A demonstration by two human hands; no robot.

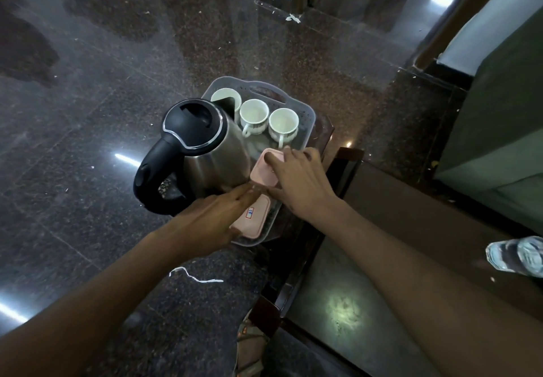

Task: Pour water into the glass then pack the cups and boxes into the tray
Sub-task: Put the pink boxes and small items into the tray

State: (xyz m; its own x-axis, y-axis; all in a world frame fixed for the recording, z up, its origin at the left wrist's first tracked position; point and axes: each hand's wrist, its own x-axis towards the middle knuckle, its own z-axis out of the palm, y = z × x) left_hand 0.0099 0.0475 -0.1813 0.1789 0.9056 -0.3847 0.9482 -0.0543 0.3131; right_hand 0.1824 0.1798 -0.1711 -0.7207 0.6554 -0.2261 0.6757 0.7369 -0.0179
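A grey plastic tray (304, 112) sits on a small dark table. At its far end stand three white cups (254, 115), the leftmost partly hidden behind a steel kettle (205, 147) with a black lid and handle. Two pink boxes lie in the tray's near half: the farther pink box (261, 172) and the nearer pink box (254, 218) with a small sticker. My right hand (299, 179) rests on the farther box, fingers spread over its top and side. My left hand (214, 218) lies flat across the nearer box, fingertips reaching the farther one.
A clear plastic water bottle (517, 254) lies at the right edge on the dark table surface (367, 273). Polished granite floor (88, 112) surrounds the table, with a white scrap (197, 276) near the tray. A green upholstered seat (499, 112) stands to the right.
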